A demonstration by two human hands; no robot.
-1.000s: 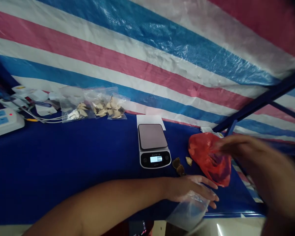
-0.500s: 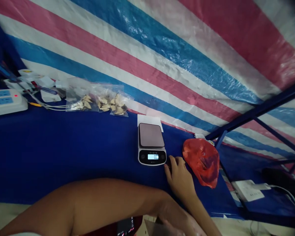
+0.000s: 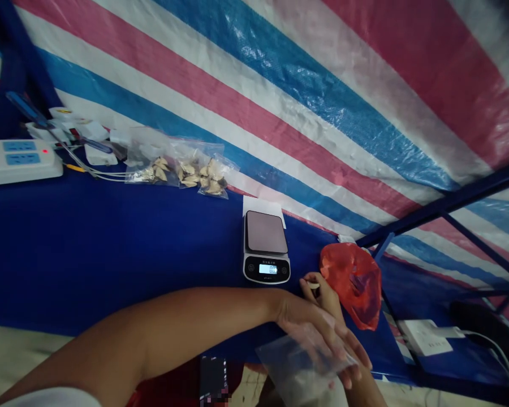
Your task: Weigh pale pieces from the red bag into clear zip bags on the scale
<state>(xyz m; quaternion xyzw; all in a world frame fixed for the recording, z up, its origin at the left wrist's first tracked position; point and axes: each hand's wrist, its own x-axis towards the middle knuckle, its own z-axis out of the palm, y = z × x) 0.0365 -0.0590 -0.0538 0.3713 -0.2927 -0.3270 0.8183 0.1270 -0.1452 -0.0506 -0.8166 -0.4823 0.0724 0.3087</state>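
My left hand [image 3: 322, 338] reaches across my right forearm, its fingers closed on a clear plastic bag [image 3: 290, 367] that hangs below the table's front edge. Just beyond, my right hand [image 3: 326, 293] is curled with a small pale dried slice [image 3: 313, 286] pinched between thumb and fingers. Beside that hand, on its right, lies a crumpled red plastic bag [image 3: 353, 280]. To its left stands a digital kitchen scale [image 3: 266, 233] with a bare plate; the lit display reads 0.0.
Clear zip bags [image 3: 212, 178] of pale dried pieces lie along the striped sheet at the back left. A power strip [image 3: 21, 161] with cables is at far left. White paper [image 3: 254, 204] sits behind the scale. A phone [image 3: 213, 379] is below the table edge.
My right hand has closed on the pale slice, lifting back from beside the scale. My left hand has risen into view with the clear bag. The view has shifted slightly.
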